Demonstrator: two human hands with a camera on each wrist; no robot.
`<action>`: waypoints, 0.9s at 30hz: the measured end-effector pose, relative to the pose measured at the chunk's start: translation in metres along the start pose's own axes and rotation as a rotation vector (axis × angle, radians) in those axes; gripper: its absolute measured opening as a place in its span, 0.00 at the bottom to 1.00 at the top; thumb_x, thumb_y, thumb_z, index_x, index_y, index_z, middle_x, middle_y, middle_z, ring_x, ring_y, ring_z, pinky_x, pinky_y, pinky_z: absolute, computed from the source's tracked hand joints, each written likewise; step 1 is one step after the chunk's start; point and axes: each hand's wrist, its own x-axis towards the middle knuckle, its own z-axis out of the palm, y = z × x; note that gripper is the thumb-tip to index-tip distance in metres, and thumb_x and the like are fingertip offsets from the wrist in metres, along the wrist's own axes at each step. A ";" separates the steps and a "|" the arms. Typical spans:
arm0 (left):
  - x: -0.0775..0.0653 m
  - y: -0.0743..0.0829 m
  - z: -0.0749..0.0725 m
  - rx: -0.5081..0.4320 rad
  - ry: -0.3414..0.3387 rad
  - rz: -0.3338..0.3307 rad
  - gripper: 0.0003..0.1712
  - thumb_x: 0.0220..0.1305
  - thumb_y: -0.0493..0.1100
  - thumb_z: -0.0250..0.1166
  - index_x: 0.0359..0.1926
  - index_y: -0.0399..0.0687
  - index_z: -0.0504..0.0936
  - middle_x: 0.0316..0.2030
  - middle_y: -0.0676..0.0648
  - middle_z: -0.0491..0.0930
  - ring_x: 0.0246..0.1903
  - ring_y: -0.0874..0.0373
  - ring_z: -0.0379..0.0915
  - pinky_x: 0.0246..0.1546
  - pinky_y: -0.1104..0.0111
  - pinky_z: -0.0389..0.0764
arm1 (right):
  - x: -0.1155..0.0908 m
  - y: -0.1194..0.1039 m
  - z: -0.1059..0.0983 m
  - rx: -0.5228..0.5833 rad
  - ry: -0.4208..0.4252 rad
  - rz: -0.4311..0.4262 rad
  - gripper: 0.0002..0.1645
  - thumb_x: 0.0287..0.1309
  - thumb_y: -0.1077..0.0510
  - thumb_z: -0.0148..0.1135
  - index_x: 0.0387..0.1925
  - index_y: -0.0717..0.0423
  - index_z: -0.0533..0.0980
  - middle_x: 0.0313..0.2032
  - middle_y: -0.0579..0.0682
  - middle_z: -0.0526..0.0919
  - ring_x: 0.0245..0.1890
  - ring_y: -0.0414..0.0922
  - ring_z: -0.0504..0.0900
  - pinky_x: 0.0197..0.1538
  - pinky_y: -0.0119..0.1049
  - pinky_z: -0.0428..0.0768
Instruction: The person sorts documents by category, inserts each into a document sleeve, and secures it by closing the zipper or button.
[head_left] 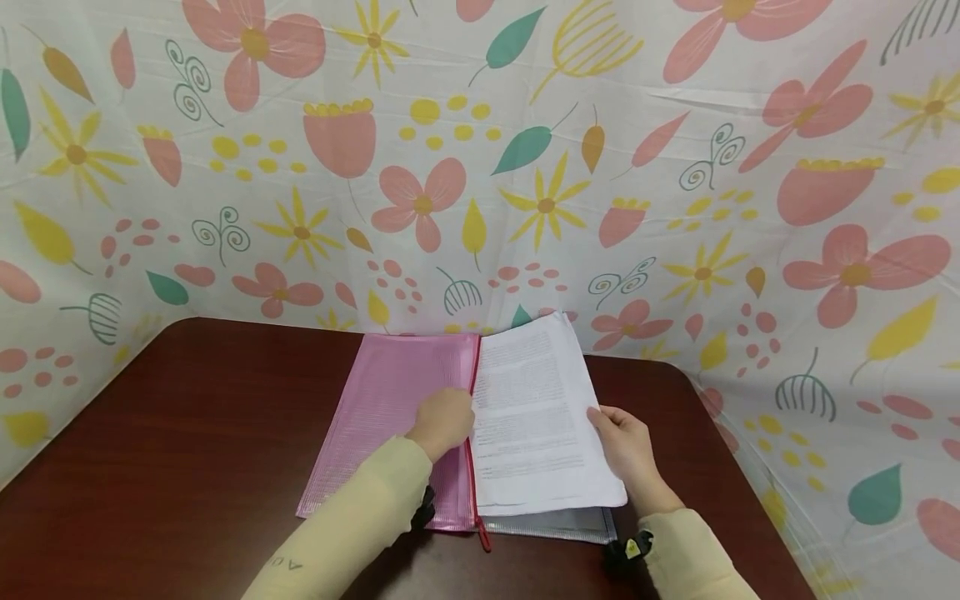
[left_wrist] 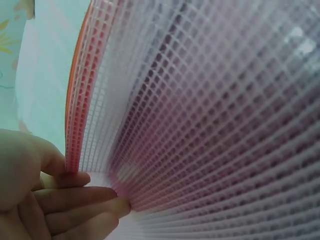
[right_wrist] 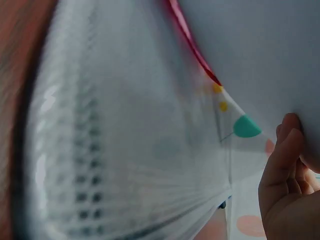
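Note:
A pink mesh zip pouch (head_left: 397,375) lies on the table, its red zipper edge (head_left: 471,475) running down the right side. My left hand (head_left: 442,421) pinches that edge between thumb and fingers; the left wrist view shows the pouch's mesh (left_wrist: 215,125) lifted and bowed beside the fingers. Just right of the zipper is a sheaf of printed white paper (head_left: 528,417). My right hand (head_left: 626,446) grips its right edge, thumb on top. Under the paper, a clear greyish mesh pouch (head_left: 570,523) shows along the bottom; the paper hides most of it.
The dark brown table (head_left: 187,442) extends to both sides of the pouches. Behind it hangs a white curtain (head_left: 450,75) with flower and leaf prints, close to the paper's far corner. A red zipper pull (head_left: 484,537) hangs at the pouch's near end.

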 end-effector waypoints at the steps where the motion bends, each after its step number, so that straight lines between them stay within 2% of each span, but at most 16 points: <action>1: 0.000 -0.001 0.000 -0.004 -0.005 -0.005 0.12 0.63 0.39 0.54 0.23 0.44 0.77 0.23 0.49 0.76 0.20 0.58 0.66 0.18 0.65 0.71 | -0.001 0.001 0.000 -0.011 -0.001 0.001 0.25 0.66 0.48 0.53 0.51 0.66 0.75 0.32 0.52 0.83 0.24 0.37 0.78 0.28 0.32 0.78; 6: 0.000 -0.005 0.001 -0.012 -0.009 0.007 0.14 0.64 0.40 0.53 0.22 0.44 0.76 0.21 0.49 0.75 0.19 0.58 0.65 0.17 0.65 0.70 | -0.003 0.004 -0.003 -0.014 -0.075 -0.004 0.25 0.68 0.52 0.48 0.56 0.68 0.72 0.41 0.61 0.82 0.27 0.38 0.79 0.30 0.33 0.79; 8: 0.000 -0.006 0.001 -0.021 -0.003 0.008 0.13 0.64 0.40 0.53 0.23 0.44 0.76 0.22 0.49 0.75 0.20 0.58 0.65 0.18 0.65 0.70 | -0.003 0.005 -0.005 0.013 -0.120 0.004 0.25 0.68 0.55 0.48 0.58 0.69 0.70 0.43 0.61 0.81 0.29 0.38 0.80 0.31 0.33 0.79; 12: 0.000 -0.007 0.001 -0.026 0.006 0.008 0.13 0.64 0.41 0.53 0.24 0.43 0.76 0.22 0.48 0.75 0.20 0.57 0.65 0.18 0.65 0.69 | -0.003 0.005 -0.011 0.120 -0.191 0.046 0.26 0.68 0.55 0.49 0.60 0.71 0.67 0.39 0.53 0.83 0.30 0.37 0.81 0.32 0.33 0.80; 16: 0.002 -0.009 0.002 -0.024 -0.001 -0.009 0.13 0.64 0.42 0.53 0.25 0.44 0.76 0.22 0.48 0.74 0.20 0.57 0.65 0.17 0.66 0.69 | -0.002 0.003 -0.015 0.250 -0.224 0.103 0.28 0.68 0.55 0.49 0.62 0.70 0.64 0.32 0.44 0.83 0.28 0.38 0.83 0.30 0.33 0.81; 20: 0.002 -0.010 0.002 -0.040 -0.004 -0.026 0.12 0.65 0.43 0.53 0.28 0.43 0.77 0.23 0.49 0.74 0.21 0.56 0.67 0.18 0.65 0.69 | -0.002 0.002 -0.016 0.307 -0.243 0.128 0.28 0.68 0.55 0.49 0.64 0.69 0.62 0.30 0.42 0.83 0.27 0.38 0.84 0.29 0.33 0.81; 27: 0.001 -0.012 0.002 -0.043 0.027 0.000 0.12 0.64 0.43 0.54 0.26 0.43 0.77 0.22 0.49 0.75 0.21 0.57 0.68 0.19 0.64 0.70 | -0.003 -0.001 -0.014 0.372 -0.255 0.134 0.27 0.68 0.55 0.50 0.61 0.70 0.62 0.29 0.42 0.83 0.25 0.37 0.83 0.27 0.31 0.81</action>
